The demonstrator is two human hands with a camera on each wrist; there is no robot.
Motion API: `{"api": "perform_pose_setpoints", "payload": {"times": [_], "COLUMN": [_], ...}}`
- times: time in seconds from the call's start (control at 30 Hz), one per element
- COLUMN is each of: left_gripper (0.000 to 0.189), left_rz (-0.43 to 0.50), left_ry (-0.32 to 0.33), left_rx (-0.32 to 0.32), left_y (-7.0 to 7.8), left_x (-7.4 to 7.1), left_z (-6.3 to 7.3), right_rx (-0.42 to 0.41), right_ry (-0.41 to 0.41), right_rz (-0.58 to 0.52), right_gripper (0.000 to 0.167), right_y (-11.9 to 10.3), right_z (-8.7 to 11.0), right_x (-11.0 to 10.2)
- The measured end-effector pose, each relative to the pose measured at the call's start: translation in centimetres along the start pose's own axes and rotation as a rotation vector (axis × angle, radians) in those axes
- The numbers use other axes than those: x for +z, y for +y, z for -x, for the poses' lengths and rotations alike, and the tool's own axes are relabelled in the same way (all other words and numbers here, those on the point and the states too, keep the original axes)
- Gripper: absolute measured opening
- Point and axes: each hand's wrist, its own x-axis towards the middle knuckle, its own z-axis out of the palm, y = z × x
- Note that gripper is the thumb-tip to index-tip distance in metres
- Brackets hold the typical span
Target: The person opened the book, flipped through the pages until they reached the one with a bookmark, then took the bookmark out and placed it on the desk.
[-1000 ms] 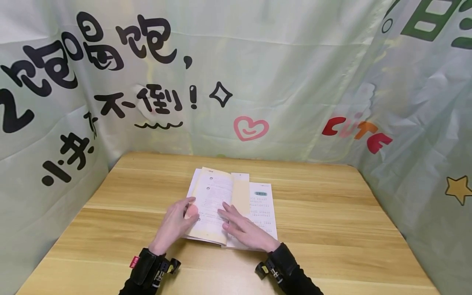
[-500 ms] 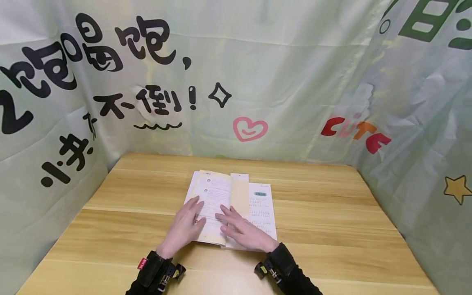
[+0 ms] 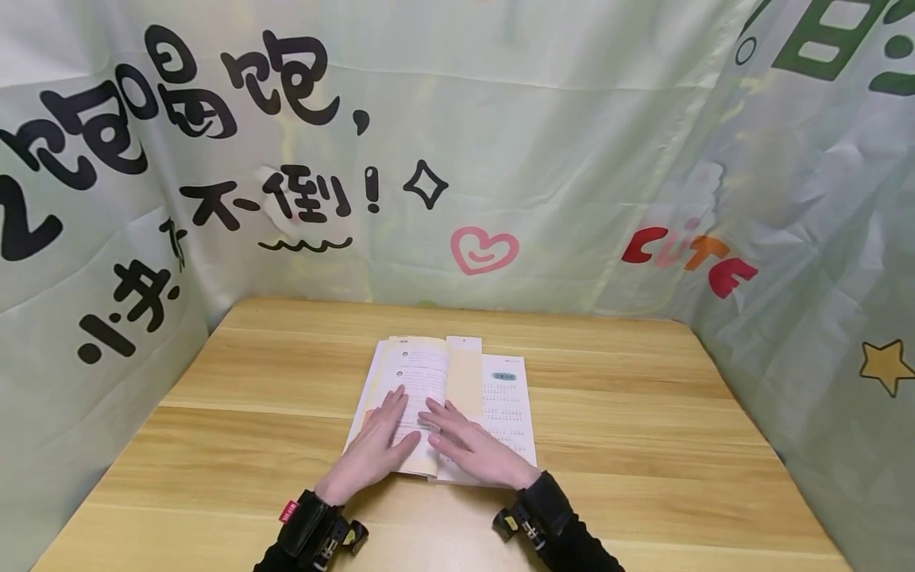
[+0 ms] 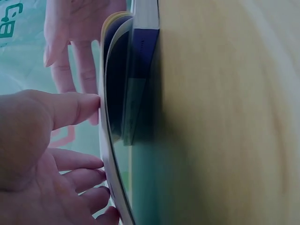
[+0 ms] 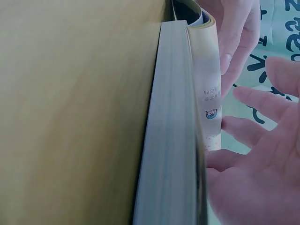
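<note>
An open book lies on the table, its left page (image 3: 423, 373) covered with lines of print and its right page (image 3: 509, 409) headed by a teal label. My left hand (image 3: 370, 454) rests on the left page with fingers spread, thumb and fingertips touching the paper. Seen from the left wrist, this side of the book (image 4: 108, 136) bows up above the table. My right hand (image 3: 486, 454) lies across the fold, fingers extended toward the left page. The right wrist view shows the thick page block (image 5: 171, 122) beneath it. A pinkish patch on the left page is mostly hidden by my left hand.
A wooden table (image 3: 629, 429) carries the book near its middle. Pale fabric (image 3: 572, 159) with lettering and drawings hangs around the back and sides. A cream strip (image 3: 465, 373) shows between the two pages.
My left hand has gone from the left page's outer edge onto the page, moving right and flattening. The left page's top edge sits slightly lower in view. My right hand has hardly moved.
</note>
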Motion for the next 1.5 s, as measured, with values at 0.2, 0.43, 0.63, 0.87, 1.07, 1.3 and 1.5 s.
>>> {"api": "perform_pose_setpoints", "payload": {"times": [0.2, 0.43, 0.63, 0.87, 1.07, 1.3, 1.5], "left_gripper": [0.068, 0.070, 0.070, 0.069, 0.069, 0.069, 0.069], "left_rz": [0.011, 0.026, 0.023, 0.026, 0.025, 0.022, 0.023], "left_ry": [-0.021, -0.024, -0.025, -0.028, -0.027, -0.025, -0.025], "left_rx": [0.006, -0.004, -0.018, -0.027, -0.021, -0.021, -0.019], "left_y": [-0.1, -0.3, -0.4, -0.5, -0.6, -0.6, -0.6], "left_x": [0.1, 0.1, 0.2, 0.3, 0.4, 0.5, 0.5], "left_z": [0.1, 0.0, 0.0, 0.0, -0.1, -0.1, 0.0], "right_rx": [0.002, 0.009, 0.021, 0.085, 0.141, 0.189, 0.259], "right_ry": [0.024, 0.118, 0.235, 0.369, 0.478, 0.531, 0.556], "right_rz": [-0.059, -0.132, -0.197, -0.275, -0.317, -0.329, -0.373], "right_gripper": [0.052, 0.050, 0.047, 0.045, 0.044, 0.047, 0.052], "right_y": [0.0, 0.1, 0.3, 0.5, 0.7, 0.7, 0.8], "right_z": [0.2, 0.3, 0.1, -0.1, -0.3, -0.3, -0.5], "right_x": [-0.3, -0.7, -1.2, -1.7, -1.9, -2.2, -2.3]}}
